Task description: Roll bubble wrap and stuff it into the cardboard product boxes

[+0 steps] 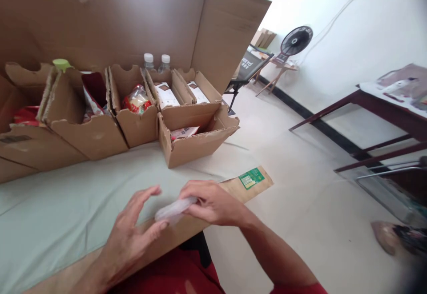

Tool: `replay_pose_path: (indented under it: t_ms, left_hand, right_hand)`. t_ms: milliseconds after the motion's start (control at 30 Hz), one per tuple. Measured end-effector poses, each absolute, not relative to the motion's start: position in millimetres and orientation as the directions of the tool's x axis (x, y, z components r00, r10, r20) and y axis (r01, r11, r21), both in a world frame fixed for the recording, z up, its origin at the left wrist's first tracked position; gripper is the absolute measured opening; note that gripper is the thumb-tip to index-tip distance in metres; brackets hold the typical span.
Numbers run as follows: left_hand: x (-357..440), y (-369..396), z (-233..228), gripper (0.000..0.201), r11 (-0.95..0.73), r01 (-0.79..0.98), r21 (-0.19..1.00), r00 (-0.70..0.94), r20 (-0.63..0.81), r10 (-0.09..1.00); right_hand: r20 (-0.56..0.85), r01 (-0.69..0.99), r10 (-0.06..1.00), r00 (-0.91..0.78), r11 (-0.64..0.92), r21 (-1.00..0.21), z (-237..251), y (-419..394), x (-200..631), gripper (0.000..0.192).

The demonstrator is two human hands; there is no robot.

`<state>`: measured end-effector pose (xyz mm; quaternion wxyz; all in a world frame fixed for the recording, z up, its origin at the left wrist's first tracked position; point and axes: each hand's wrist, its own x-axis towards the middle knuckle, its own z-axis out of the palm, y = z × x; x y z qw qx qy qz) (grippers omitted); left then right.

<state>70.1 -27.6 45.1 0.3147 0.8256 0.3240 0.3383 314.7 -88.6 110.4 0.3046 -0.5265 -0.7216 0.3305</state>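
Note:
Between the fingers and thumb of my right hand (210, 203) is a whitish, translucent bundle (175, 209); blur hides exactly what it is. My left hand (135, 229) is spread open just left of it, fingers and thumb apart. The left thumb tip lies close to the bundle's near end, and I cannot tell whether they touch. Both hands are above the front edge of a table covered with a pale green cloth (110, 178). Beneath them runs a long brown cardboard strip (230, 189) bearing a green label (251, 178).
Several open cardboard bins (88, 138) with packets line the table's back. A smaller cardboard box (200, 140) stands before them, holding a packet (184, 132). Behind rise two white-capped bottles (164, 62) and a tall cardboard panel (133, 22). A dark table (393, 111) is at right.

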Motion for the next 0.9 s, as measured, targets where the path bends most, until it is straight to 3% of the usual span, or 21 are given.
replay_pose_path:
  t_ms: [100,200,267,333,500,600,733,900]
  left_hand:
    - [96.2,7.1,71.6,0.065,-0.754,0.337,0.564,0.538,0.542,0.646]
    - [130.6,40.7,88.7,0.064,-0.834,0.337,0.437,0.546,0.631,0.551]
    - [150.8,54.2,89.7,0.051,-0.861,0.31,0.402,0.575,0.642,0.507]
    - [163.6,59.1,85.0,0.042,-0.87,0.283,0.404,0.588,0.643,0.49]
    - [168.0,55.8,75.6,0.042,-0.858,0.273,0.435,0.564,0.65,0.509]
    - [166.4,55.2,75.7,0.039,-0.853,0.278,0.442,0.565,0.642,0.517]
    - [167.9,56.4,76.1,0.036,-0.863,0.295,0.41,0.548,0.667,0.505]
    - [171.2,55.0,75.3,0.03,-0.863,0.293,0.411,0.522,0.688,0.505]
  right_hand:
    - [0.253,0.617,0.967,-0.039,0.222,-0.755,152.0,-92.0,356.8,0.007]
    - [0.521,0.715,0.822,0.228,0.222,-0.663,189.3,-82.8,400.6,0.016]
    - [0.631,0.81,0.724,0.28,0.174,-0.559,205.4,-66.5,425.3,0.02]
    - [0.627,0.911,0.751,0.209,0.084,-0.404,211.6,-42.5,444.2,0.015]
    - [0.265,0.999,0.964,0.038,-0.045,0.022,190.3,31.2,459.7,0.004]
    - [-0.012,0.985,0.999,0.046,-0.043,0.166,172.8,63.6,450.8,0.004]
    - [-0.314,0.982,0.949,-0.025,0.082,0.17,157.9,83.6,438.6,0.016]
    - [-0.474,0.979,0.878,-0.071,0.151,0.134,157.0,91.2,437.4,0.022]
